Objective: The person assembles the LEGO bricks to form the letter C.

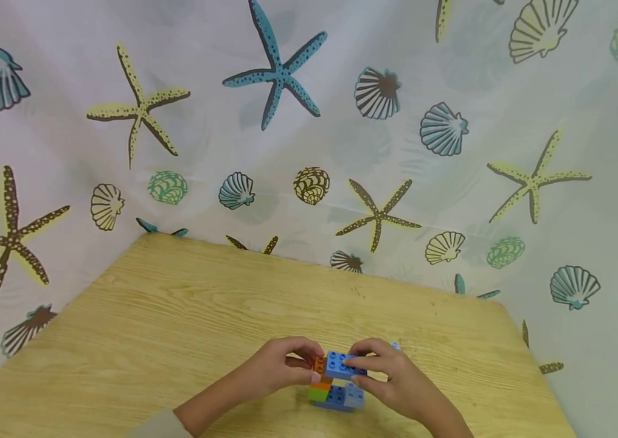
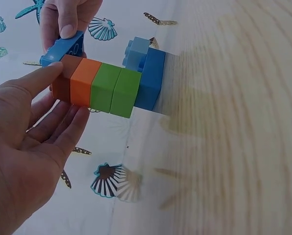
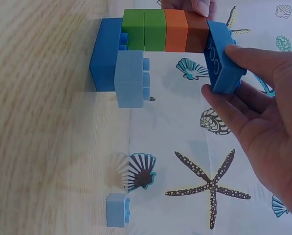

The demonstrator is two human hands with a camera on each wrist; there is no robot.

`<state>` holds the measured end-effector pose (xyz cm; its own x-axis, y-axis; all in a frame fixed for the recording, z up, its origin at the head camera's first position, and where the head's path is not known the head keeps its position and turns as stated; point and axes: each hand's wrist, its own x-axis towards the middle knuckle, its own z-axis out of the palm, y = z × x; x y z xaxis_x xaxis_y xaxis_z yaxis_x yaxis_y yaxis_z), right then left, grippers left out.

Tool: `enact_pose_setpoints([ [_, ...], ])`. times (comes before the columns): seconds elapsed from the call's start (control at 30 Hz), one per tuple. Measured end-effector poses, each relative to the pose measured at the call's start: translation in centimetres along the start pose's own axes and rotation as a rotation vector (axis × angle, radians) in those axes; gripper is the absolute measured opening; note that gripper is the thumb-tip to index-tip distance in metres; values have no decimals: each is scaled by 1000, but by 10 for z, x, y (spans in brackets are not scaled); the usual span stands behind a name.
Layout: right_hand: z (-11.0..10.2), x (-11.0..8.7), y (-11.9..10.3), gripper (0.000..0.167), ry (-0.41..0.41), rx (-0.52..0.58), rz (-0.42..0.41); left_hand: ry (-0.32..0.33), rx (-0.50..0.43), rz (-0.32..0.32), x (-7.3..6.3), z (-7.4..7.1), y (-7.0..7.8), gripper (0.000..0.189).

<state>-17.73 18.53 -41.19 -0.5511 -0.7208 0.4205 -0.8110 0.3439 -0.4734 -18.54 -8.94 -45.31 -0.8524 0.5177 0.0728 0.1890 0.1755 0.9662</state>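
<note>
A column of toy building bricks stands on one end of a dark blue base brick (image 3: 101, 56): two green bricks (image 3: 145, 30), an orange brick (image 3: 176, 30) and a brown brick (image 3: 197, 33) on top. My left hand (image 1: 278, 365) pinches the brown top brick between thumb and fingers. On the base's other end sits a light blue brick (image 3: 129, 78). My right hand (image 1: 391, 374) grips a blue brick (image 1: 336, 364) by its far end. This blue brick is tilted, with its near end right at the top of the column and its other end hanging over the light blue brick.
A small light blue brick (image 3: 117, 210) stands apart on the wooden table (image 1: 221, 292), to the right of the build. Behind and at the sides, a white cloth (image 1: 320, 140) with starfish and shell prints walls in the table.
</note>
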Motion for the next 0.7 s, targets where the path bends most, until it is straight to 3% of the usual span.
enact_pose_setpoints([
  [0.23, 0, -1, 3, 27, 3, 13, -8, -6, 69, 107, 4, 9, 9, 40],
  [0.4, 2, -3, 5, 29, 23, 2, -22, 0, 100, 175, 8, 14, 15, 31],
  [0.7, -1, -3, 4, 28, -8, 78, 33, 27, 94, 185, 4, 15, 16, 23],
])
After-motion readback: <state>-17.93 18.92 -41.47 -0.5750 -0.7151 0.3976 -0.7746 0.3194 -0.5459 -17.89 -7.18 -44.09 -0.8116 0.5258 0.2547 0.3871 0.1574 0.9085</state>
